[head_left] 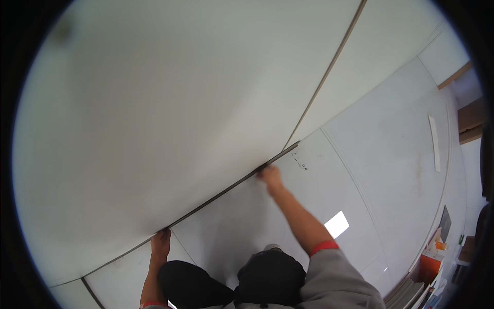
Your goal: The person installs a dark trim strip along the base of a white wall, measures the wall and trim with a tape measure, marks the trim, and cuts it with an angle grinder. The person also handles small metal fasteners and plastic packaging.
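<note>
A long dark, narrow strip (221,192) lies along the junction of the pale wall (139,113) and the tiled floor. My left hand (160,242) grips it at the lower left, fingers curled against it and partly hidden. My right hand (270,177) is at the strip farther up to the right, blurred, so its fingers are unclear. A thin brownish vertical line (324,77) runs up the wall from near the strip's right end. Black marks (300,162) show on the floor beside that end.
My dark-clad knees (270,278) are at the bottom. A white patch (337,224) lies right of my right arm, and a white narrow piece (433,141) farther right. Brown boards (469,121), an orange-red box (429,268) and stacked items stand along the right rim.
</note>
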Available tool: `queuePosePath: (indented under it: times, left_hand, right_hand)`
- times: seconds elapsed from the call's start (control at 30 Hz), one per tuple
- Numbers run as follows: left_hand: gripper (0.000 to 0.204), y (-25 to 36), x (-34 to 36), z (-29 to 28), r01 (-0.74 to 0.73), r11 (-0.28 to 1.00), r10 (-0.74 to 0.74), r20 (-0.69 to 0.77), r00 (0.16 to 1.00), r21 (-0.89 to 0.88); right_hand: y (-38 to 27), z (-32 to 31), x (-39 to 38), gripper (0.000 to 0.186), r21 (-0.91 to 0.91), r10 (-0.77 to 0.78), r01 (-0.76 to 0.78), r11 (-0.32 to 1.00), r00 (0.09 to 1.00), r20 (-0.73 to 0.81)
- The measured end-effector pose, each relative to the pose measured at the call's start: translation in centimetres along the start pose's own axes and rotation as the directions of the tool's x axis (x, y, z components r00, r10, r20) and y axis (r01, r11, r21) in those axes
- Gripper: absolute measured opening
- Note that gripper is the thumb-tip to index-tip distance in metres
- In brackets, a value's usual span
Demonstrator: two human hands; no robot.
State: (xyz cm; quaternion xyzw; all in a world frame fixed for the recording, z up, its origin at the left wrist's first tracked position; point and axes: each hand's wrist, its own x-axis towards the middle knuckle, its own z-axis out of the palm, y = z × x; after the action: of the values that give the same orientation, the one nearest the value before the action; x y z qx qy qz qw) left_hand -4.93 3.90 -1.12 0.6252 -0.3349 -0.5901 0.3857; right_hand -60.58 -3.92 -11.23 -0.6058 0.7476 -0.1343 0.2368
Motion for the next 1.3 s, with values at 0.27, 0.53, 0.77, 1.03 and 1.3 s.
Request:
queuePosePath:
  times: [0.27, 0.53, 0.77, 1.03, 1.3]
  left_hand:
    - [0.030, 1.3, -1.5, 0.4, 0.097, 0.879, -0.121, -0.023, 0.992, -0.467]
    - [0.029, 2.6, -1.9, 1.1, 0.119, 0.898, -0.131, 0.003, 0.991, -0.424]
    - [0.027, 2.6, -1.9, 0.8, 0.179, 0.887, -0.188, 0.022, 0.982, -0.426]
    - [0.025, -0.3, -3.3, -3.6, 0.299, 0.913, -0.315, -0.013, 0.949, -0.279]
    - [0.050, -0.3, -5.5, -2.8, 0.318, 0.875, -0.398, -0.169, 0.902, -0.365]
  right_hand:
    - [3.6, -11.8, 2.2, 0.036, 0.994, 0.603, -0.106, -0.037, 0.790, 0.107]
    - [5.8, -12.9, 3.1, 0.026, 0.977, 0.515, -0.212, 0.016, 0.839, 0.173]
    - [7.0, -13.8, 3.1, 0.023, 0.966, 0.490, -0.252, 0.059, 0.850, 0.192]
    - [9.4, -13.8, 2.2, 0.017, -0.133, -0.179, 0.157, 0.979, 0.968, -0.178]
    - [14.6, -11.9, 5.7, 0.016, 0.823, 0.351, -0.251, 0.510, 0.934, 0.068]
